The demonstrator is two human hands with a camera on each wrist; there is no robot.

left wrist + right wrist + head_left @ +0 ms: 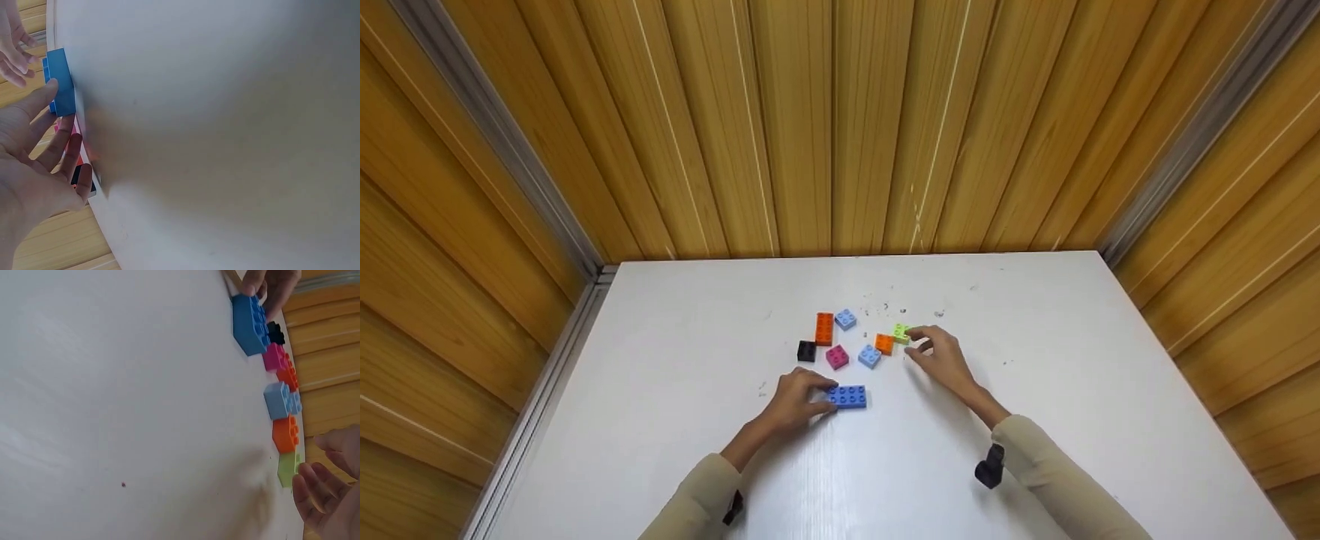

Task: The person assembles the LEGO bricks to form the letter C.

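Observation:
My left hand (793,400) pinches the left end of a long blue toy brick (852,397) between thumb and fingers, with the brick lying studs up on the table. At the right side of the cluster, my right hand (948,363) hovers beside a lime green brick (900,333), its thumb and fingers apart. The index fingertip is close to that brick; whether it touches cannot be told. In the right wrist view, the lime green brick (287,469) stands just past the loosely bent fingers. An orange brick (884,344) sits against the green one.
Beyond the blue brick lie a pink brick (837,357), a black brick (806,351), a long red-orange brick (824,328) and two light blue bricks, one near (869,356) and one farther back (846,319). Wood-patterned walls (870,135) enclose the white table (675,330).

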